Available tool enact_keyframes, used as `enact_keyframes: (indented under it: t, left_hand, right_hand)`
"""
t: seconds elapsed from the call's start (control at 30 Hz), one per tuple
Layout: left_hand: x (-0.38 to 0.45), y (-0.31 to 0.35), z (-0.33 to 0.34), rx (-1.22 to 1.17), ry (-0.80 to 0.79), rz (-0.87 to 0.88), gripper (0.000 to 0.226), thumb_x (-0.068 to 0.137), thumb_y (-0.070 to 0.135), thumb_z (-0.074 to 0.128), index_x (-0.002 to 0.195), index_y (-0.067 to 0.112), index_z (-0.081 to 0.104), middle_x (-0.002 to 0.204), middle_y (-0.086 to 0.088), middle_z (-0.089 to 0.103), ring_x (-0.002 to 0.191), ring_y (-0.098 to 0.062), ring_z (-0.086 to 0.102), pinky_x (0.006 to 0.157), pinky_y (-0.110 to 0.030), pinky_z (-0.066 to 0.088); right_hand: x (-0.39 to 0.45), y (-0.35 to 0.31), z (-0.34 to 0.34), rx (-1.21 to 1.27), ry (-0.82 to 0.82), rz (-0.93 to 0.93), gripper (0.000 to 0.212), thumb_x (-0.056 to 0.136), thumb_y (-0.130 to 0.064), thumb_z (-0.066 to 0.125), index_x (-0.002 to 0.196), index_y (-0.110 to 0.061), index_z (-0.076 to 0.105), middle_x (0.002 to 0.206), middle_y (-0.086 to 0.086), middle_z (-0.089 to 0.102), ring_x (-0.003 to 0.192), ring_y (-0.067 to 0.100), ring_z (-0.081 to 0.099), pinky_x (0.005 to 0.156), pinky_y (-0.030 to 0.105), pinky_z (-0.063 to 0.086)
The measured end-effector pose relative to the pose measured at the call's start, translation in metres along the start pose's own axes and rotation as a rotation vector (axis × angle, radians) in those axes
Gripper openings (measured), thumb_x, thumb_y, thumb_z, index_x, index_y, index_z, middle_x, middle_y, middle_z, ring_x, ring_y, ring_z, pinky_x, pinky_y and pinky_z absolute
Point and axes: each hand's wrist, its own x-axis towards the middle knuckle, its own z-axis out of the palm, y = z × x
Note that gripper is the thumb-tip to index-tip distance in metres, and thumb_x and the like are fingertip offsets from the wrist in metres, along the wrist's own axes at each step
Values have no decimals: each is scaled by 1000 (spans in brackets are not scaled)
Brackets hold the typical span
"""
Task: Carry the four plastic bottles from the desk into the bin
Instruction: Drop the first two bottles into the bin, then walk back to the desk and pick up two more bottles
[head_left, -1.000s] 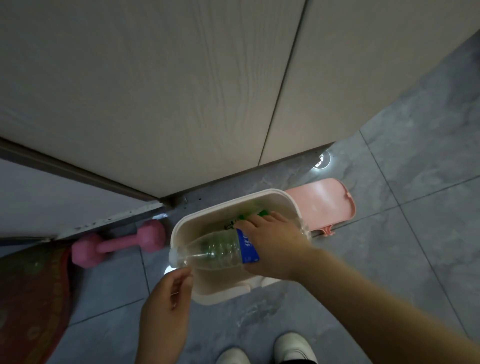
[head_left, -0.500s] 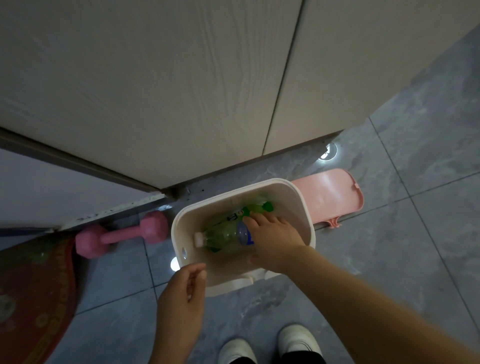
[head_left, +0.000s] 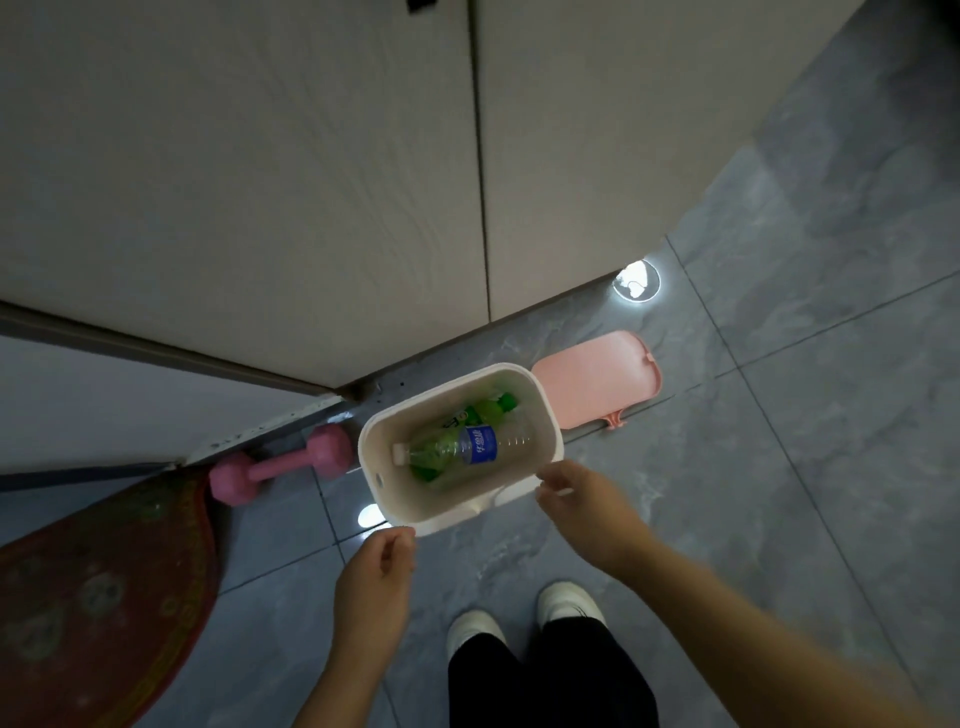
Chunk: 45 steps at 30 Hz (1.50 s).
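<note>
Bottle (head_left: 470, 446): I see it lying crosswise in the bin (head_left: 550, 426), cap toward my left hand (head_left: 376, 569); clear, blue label.
Hands: left and right hand (head_left: 584, 504) loosely curled, holding nothing.

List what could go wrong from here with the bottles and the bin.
1. The blue-label bottle lies across the green bottle high in the narrow bin; further bottles may not fit or may stick out.
2. The pink lid lies on the floor beside the bin; it could be stepped on when returning.
3. The pink dumbbell lies on the floor close to the bin, a possible tripping hazard.
</note>
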Motion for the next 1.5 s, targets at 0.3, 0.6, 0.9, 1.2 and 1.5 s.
enact_keyframes:
  t: [0.3,0.6,0.9,1.2,1.5]
  left_hand:
    - [-119,55,-49,113,-93,-49,20,92,12,48,77,17,59,88,-17,67,86,-32,64,84,-40,47]
    - [-229,93,-92,186,-181,-17,34,91,9,51,63,28,56,78,-13,66,75,-23,61,74,-33,44]
    - [-282,107,-119,422,-325,178,33,92,12,49,62,26,55,75,-5,64,81,-31,64,78,-37,46]
    - [-325,151,-98,667,-415,238,22,94,16,46,77,15,59,91,-15,67,89,-30,63,81,-37,46]
    - [-371,221,-10,809,-449,360,28,92,15,49,65,17,57,83,-14,66,81,-25,60,72,-33,41]
  right_hand:
    - [-141,-14,-78,179,-15,139,27,95,-19,48,116,-10,62,115,10,66,103,25,64,91,30,47]
    - [-275,-6,-134,497,108,277,28,97,-11,43,115,2,58,96,13,62,78,20,59,54,13,45]
    - [-400,46,-122,627,234,453,28,97,-14,42,109,3,62,104,20,67,83,26,63,70,31,46]
    - [-488,127,-110,885,303,623,24,98,-14,41,103,-1,61,93,15,63,82,27,61,64,28,44]
    - [-519,209,-183,1081,476,624,20,95,-8,43,88,0,59,70,9,57,60,20,54,57,24,38]
